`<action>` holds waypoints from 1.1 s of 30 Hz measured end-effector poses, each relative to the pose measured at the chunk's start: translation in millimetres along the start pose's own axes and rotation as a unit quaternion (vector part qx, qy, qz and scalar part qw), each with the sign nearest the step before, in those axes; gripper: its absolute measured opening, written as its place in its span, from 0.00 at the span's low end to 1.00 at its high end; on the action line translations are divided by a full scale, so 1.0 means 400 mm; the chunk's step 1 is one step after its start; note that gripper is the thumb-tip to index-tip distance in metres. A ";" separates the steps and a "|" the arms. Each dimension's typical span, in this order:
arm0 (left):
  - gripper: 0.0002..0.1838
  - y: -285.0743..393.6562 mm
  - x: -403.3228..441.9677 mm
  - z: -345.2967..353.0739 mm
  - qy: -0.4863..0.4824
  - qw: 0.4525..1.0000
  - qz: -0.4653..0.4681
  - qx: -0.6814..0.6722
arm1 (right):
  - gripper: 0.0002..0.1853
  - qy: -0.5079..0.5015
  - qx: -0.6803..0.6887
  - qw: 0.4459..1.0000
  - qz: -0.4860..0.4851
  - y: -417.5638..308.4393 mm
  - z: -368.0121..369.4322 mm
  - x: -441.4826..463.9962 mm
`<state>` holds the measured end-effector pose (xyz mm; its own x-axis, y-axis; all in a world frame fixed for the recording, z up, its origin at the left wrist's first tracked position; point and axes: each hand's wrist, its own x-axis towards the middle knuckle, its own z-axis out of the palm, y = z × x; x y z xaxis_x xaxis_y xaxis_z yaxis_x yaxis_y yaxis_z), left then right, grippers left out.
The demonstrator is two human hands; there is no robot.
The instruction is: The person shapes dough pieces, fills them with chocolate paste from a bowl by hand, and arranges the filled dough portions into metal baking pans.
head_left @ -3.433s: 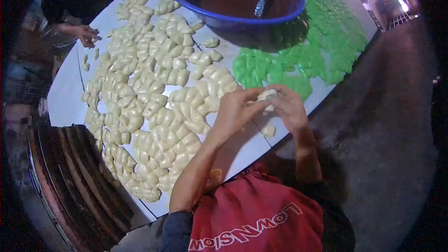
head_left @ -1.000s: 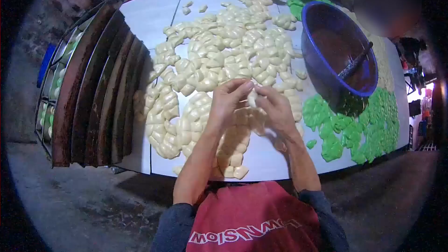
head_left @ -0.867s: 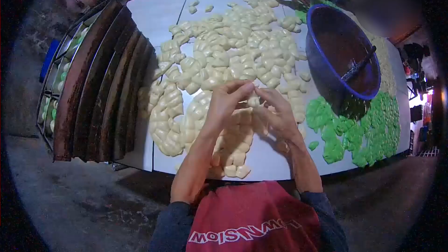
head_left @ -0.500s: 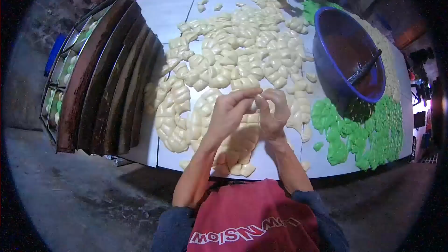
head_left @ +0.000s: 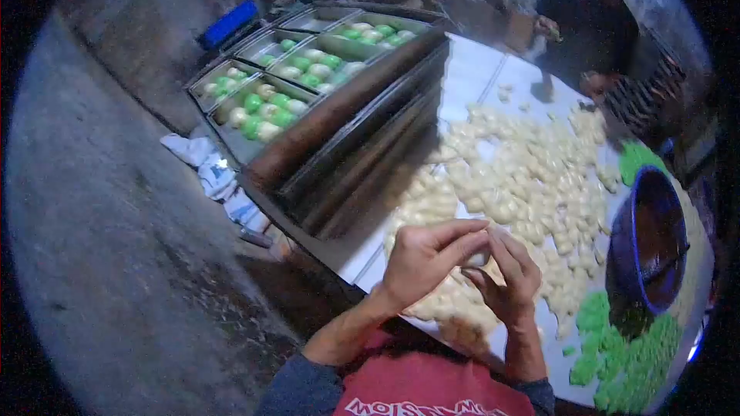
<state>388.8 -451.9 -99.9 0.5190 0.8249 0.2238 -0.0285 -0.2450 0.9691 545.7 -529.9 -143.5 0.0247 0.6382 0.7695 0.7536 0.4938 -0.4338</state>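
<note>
My left hand and my right hand meet above the white table, their fingers closed round a small pale dough piece between them. Most of that piece is covered by the fingers. Under and beyond the hands, many cream dough pieces lie crowded together on the table. Green dough pieces spread to the right of my right hand, near a deep blue basin holding brown contents and a dark-handled tool.
Left of the dough, a stack of dark trays stands on the table; its top tray holds green and white balls in compartments. A co-worker is at the far side. A cloth and a blue object lie further left.
The view has swung left, so the tray stack now shows its compartments from above and the co-worker is in sight. Both hands still hold a pale piece, now rounder and enclosed by the fingers.
</note>
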 end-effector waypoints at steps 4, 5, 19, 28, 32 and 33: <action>0.38 0.068 0.016 -0.180 0.009 0.994 0.096 0.047 | 0.28 -0.023 0.023 0.998 -0.050 -0.067 0.077 0.179; 0.42 0.091 0.022 -0.242 -0.001 0.988 0.141 0.055 | 0.27 -0.026 0.024 0.998 -0.053 -0.088 0.101 0.235; 0.28 0.022 0.597 -1.104 -0.166 0.781 -0.009 0.603 | 0.19 -0.137 -0.013 0.988 0.071 0.018 0.756 1.003; 0.36 -0.006 0.636 -1.144 -0.244 0.738 -0.074 0.624 | 0.16 -0.272 -0.246 0.928 -0.070 0.159 1.098 1.030; 0.31 -0.001 0.646 -1.184 -0.254 0.781 -0.042 0.569 | 0.13 -0.310 -0.230 0.921 -0.049 0.120 1.044 1.073; 0.28 0.000 0.660 -1.197 -0.254 0.789 -0.033 0.559 | 0.12 -0.226 -0.239 0.940 -0.097 0.131 1.044 1.083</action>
<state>116.8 9.5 8.7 0.7717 0.6132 -0.1688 0.6360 -0.7407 0.2166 321.6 19.0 -28.7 -0.3430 0.8023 0.4886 0.9268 0.3738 0.0368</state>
